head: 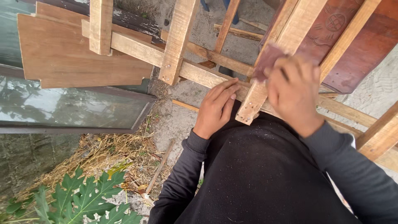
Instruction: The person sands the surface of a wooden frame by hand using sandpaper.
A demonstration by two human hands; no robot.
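Head view is showing the right hand [292,93] clamping sandpaper [267,60] on the slat [269,66], whose length is running away from the body, while the left hand [216,107] is lying flat, fingers together, just beside the slat's near end.

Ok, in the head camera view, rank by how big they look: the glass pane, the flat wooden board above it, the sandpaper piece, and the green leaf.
1. Glass pane, largest.
2. Flat wooden board.
3. Green leaf; it is cut off by the frame edge and nearer the camera, so unsure.
4. Sandpaper piece, smallest, partly hidden under the right hand.
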